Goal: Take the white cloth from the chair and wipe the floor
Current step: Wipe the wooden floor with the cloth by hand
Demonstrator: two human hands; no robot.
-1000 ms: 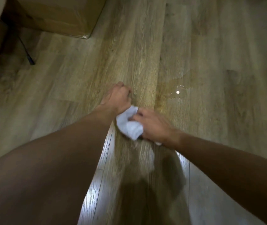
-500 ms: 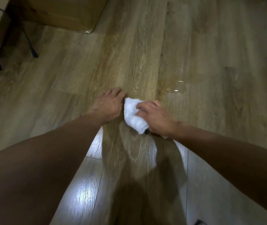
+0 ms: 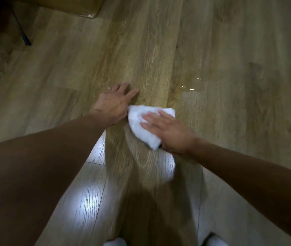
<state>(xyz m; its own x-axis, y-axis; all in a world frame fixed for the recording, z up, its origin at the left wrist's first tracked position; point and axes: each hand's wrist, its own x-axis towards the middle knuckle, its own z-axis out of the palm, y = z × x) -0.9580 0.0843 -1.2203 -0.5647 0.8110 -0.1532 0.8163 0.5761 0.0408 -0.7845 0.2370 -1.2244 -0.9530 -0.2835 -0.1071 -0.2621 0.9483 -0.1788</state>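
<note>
A folded white cloth (image 3: pixel 137 119) lies flat on the wooden floor (image 3: pixel 141 50) in the middle of the view. My right hand (image 3: pixel 167 132) presses on it with straight, spread fingers and covers its right part. My left hand (image 3: pixel 114 102) rests flat on the floor just left of the cloth, its fingers straight, touching the cloth's left edge. A small clear puddle of water (image 3: pixel 192 86) glistens on the floor up and to the right of the cloth.
A cardboard box (image 3: pixel 81 8) stands at the top left. Dark chair legs (image 3: pixel 24 36) stand left of it. White shoe tips (image 3: pixel 114 242) show at the bottom edge. Bright light glare (image 3: pixel 88 199) lies on the near planks.
My left hand let go of the cloth and flattened on the floor. My right hand went from gripping the bunched cloth to pressing it flat with straight fingers; the cloth spread out.
</note>
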